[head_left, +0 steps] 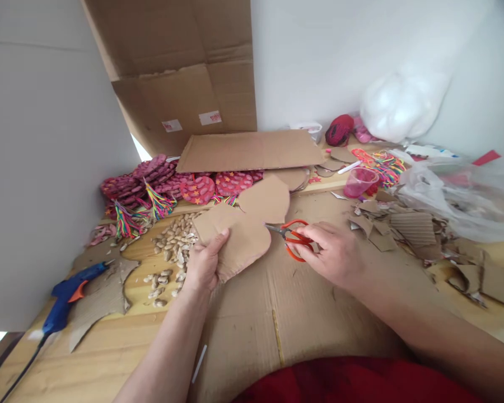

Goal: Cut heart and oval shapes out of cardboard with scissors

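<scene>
My left hand (208, 260) grips a cardboard cutout (246, 235) by its lower left side, thumb on top. The cutout has rounded lobes, with a notch on its right side where two lobes meet. In my right hand (330, 252) are orange-handled scissors (296, 239), fingers in the loops. Their dark blades point left, with the tips at the notch. Whether the tips bite into the cardboard is too small to tell. Beneath lies a large cardboard sheet (311, 313) on the wooden table.
Peanuts (178, 238) lie left of the cutout, and a blue glue gun (69, 294) rests farther left. Pink patterned pieces with tassels (145, 182) are piled behind. At right are cardboard scraps (414, 226), a pink cup (361, 182) and plastic bags (445, 193).
</scene>
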`<state>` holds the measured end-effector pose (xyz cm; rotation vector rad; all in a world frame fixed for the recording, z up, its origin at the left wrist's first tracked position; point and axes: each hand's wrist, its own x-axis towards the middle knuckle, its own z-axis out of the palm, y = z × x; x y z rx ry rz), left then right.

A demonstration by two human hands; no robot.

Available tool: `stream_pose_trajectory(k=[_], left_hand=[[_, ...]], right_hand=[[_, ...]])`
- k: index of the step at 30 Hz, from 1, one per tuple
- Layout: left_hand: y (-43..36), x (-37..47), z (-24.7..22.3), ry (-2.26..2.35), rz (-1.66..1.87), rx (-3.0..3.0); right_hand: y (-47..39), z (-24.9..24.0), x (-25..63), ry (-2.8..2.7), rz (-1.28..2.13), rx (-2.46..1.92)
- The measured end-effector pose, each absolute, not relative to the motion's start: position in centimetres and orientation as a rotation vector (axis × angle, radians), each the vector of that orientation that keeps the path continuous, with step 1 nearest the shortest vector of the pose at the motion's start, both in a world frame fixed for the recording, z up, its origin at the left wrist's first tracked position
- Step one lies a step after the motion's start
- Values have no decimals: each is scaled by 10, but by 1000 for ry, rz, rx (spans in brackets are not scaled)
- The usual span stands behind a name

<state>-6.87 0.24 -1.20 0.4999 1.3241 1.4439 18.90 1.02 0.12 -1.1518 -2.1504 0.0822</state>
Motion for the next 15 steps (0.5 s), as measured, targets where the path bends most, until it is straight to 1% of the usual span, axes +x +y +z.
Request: stream_pose_trajectory(k=[3,6,9,11,13,15], left_hand=[[2,-69,-20,1318,1327,664],[3,-72,-27,1403,1293,837],[2,-73,-28,1738,1340,1257],[-3,-71,-22,1946,1398,1621],[-10,-65,-13,1900,1459,1871],[-18,-57,-6,1596,1437,1895]], right_hand=[[7,6,187,-2055,318,-1212],[2,11,182,-1864,796,-1248],[1,16,178,-1602,1330,-1078],[0,18,176,-1454,1565,-900],[-2,19,174,-1333,1722,-760],[-6,20,171,-1269,1803,-679]])
